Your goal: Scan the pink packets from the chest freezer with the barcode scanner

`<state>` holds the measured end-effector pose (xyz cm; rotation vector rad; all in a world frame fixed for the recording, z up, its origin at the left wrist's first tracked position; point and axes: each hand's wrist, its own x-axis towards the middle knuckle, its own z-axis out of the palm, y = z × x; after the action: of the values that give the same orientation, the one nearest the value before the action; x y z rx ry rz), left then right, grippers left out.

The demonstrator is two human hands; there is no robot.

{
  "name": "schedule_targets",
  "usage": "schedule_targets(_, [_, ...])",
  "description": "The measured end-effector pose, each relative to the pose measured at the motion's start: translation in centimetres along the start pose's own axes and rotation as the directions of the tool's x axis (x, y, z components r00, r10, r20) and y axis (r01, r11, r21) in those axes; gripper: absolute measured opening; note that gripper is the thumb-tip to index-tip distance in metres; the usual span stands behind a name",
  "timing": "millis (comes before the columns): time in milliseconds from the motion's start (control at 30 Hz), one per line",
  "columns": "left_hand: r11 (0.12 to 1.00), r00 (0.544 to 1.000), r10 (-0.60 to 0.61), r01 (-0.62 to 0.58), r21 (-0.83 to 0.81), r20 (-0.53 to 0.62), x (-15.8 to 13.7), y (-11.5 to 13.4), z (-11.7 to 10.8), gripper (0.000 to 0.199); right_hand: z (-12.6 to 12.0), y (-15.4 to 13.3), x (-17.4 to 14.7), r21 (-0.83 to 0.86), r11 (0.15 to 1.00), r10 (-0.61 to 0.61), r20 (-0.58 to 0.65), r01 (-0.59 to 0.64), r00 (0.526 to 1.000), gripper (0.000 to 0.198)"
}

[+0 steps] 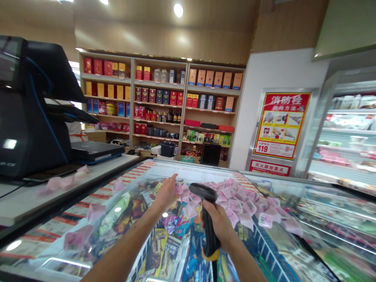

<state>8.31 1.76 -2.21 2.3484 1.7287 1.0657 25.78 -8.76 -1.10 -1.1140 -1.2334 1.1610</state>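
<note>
My right hand [217, 219] is wrapped round the grip of a black barcode scanner [209, 231] with yellow trim near its base. The scanner's head points up and to the left, and its cord hangs below. My left hand [168, 194] reaches over the freezer's glass top, thumb raised and fingers apart, beside small pink packets [189, 209] with white barcode labels. Whether its fingertips touch a packet is hard to tell. A larger heap of pink packets [235, 199] lies just beyond the scanner, to its right.
Under the glass, wrapped frozen treats [158, 250] fill the chest freezer. More pink packets [78, 237] are scattered at left. A black checkout terminal [32, 117] stands on the left counter [129, 159]. Shelves of boxed goods [158, 98] line the back; a lit fridge [349, 133] is at right.
</note>
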Motion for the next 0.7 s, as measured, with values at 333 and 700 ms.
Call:
schedule_targets(333, [1.0, 0.999, -0.004, 0.005, -0.013, 0.049, 2.7, 5.8, 4.6, 0.019, -5.2, -0.9, 1.1, 0.042, 0.999, 0.015, -0.239, -0.005, 0.971, 0.042])
schedule_targets(700, [0.991, 0.989, -0.089, 0.077, 0.109, 0.115, -0.1, 0.5, -0.6, 0.049, -3.1, 0.2, 0.9, 0.001, 1.0, -0.007, -0.132, 0.007, 0.991, 0.041])
